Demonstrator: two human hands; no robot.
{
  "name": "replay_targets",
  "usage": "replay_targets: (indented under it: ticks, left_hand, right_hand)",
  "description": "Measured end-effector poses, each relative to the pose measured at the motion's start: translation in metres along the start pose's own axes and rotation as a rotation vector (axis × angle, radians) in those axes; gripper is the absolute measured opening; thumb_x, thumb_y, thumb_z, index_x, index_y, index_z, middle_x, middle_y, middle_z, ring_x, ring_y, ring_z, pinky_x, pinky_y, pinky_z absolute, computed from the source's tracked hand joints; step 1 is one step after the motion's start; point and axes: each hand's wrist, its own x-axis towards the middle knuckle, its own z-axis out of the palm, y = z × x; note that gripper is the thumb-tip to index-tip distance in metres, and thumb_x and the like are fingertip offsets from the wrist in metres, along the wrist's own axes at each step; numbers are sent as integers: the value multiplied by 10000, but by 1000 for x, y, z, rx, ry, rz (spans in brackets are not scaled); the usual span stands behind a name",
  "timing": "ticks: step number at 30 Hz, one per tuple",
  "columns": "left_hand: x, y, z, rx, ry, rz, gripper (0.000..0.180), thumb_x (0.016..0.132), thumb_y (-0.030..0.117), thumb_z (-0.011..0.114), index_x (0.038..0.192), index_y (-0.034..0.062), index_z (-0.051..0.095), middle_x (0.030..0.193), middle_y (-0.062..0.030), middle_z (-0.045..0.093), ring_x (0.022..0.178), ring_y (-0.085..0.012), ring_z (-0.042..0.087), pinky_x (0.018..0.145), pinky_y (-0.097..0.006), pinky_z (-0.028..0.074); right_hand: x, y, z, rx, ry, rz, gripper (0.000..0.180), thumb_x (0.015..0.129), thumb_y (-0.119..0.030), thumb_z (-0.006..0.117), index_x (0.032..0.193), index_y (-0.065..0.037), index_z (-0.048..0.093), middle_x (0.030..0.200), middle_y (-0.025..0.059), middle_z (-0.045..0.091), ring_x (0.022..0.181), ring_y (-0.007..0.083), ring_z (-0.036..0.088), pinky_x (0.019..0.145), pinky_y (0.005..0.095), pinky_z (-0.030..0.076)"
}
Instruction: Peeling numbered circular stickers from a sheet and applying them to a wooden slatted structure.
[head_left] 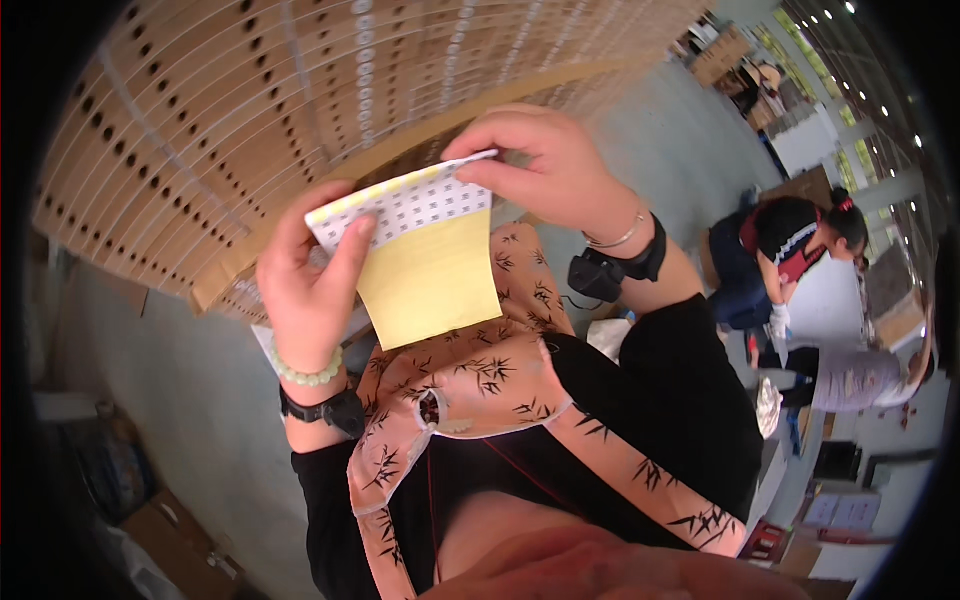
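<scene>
A yellow sheet [435, 285] hangs in front of my chest, with its upper part folded over as a white strip [420, 207] with small dark printed marks. My left hand [305, 280] is closed on the strip's left end, thumb in front and fingers behind. At the upper right corner, my right hand [545, 165] pinches the strip between thumb and fingers. The sheet's lower part hangs free and curves slightly over my peach apron [490, 375] with black bamboo leaves. A black strap with a small device [597, 278] sits on my right wrist.
Beyond my hands rises a large stack of brown board [300, 100] with rows of dark holes and pale bands. To the right, a person in a dark red top [795, 240] bends over, with another in a grey top [860, 378] nearby. Cardboard boxes [180, 540] stand lower left.
</scene>
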Motion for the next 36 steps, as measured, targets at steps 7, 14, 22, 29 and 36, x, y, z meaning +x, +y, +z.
replay_targets:
  ticks: [7,14,22,29,36]
  left_hand:
    - [11,5,3,509,-240,366,219,856,44,676,1064,-21,660,971,-110,686,868,-193,636,802,-308,496]
    - [7,-4,23,358,-366,292,85,842,21,677,913,-22,661,817,-114,664,706,-199,600,649,-299,473]
    - [4,-14,17,380,-369,195,77,849,31,679,908,-16,663,783,-98,647,679,-178,580,619,-282,458]
    - [5,-16,16,334,-372,193,80,850,21,669,918,-21,669,781,-90,649,672,-162,577,616,-269,459]
    - [8,-14,12,345,-353,155,90,848,27,669,925,-20,673,776,-89,647,670,-162,577,617,-268,458]
  right_hand:
    - [-13,30,26,-192,-33,-282,91,843,-160,643,873,-76,663,821,78,631,764,290,619,649,387,489]
    - [-29,33,31,-167,-86,-259,121,840,-198,636,852,-80,656,809,80,625,745,297,606,643,411,476]
    - [-37,35,38,-92,-49,-232,131,839,-200,643,841,-70,653,789,76,634,747,298,614,642,405,475]
    - [-35,46,43,137,-119,-80,147,866,-200,647,882,-55,669,816,78,656,762,261,630,647,361,485]
    - [-31,49,55,145,-31,-140,123,853,-181,656,871,-59,659,802,71,647,745,255,628,629,347,484]
